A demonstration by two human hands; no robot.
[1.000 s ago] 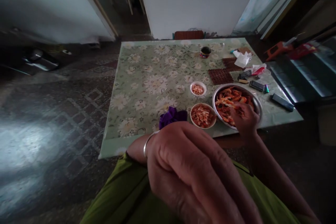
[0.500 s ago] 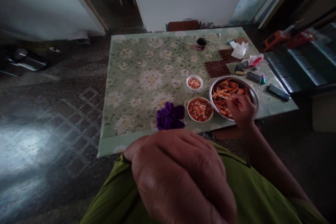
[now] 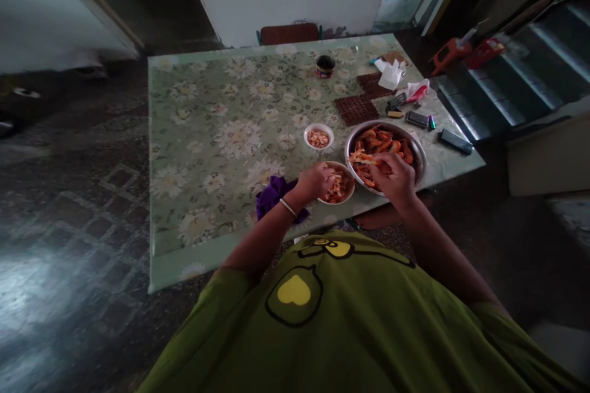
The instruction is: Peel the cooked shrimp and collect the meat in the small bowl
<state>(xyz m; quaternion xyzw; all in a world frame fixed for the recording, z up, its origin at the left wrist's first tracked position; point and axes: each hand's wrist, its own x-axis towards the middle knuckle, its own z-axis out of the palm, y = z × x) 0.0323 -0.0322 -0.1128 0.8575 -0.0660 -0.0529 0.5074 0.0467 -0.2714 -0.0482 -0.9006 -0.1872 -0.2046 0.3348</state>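
Observation:
My right hand (image 3: pixel 396 177) pinches a cooked shrimp (image 3: pixel 364 158) by one end, over a steel bowl (image 3: pixel 421 156) full of red-orange shrimp. My left hand (image 3: pixel 316 182) is at the left side of a bowl of shrimp shells (image 3: pixel 340 187), its fingers curled together above the heap; whatever they hold, if anything, is too small to make out. Behind them stands a small white bowl (image 3: pixel 306 137) with peeled shrimp meat in it. A crumpled purple cloth (image 3: pixel 267 198) lies partly under my left wrist, which wears a pale bracelet.
On the flowered tablecloth (image 3: pixel 198 135) are brown woven mats (image 3: pixel 354 110), an open tin (image 3: pixel 325 66), white tissue (image 3: pixel 389 73), a plastic bag (image 3: pixel 418 91) and a dark oblong object (image 3: pixel 455 141). A chair (image 3: pixel 289 33) stands behind the table, stairs (image 3: pixel 502 101) to the right.
My left hand has gone from close before the camera down to the shell bowl. My right hand keeps its shrimp over the steel bowl. The view has shifted slightly.

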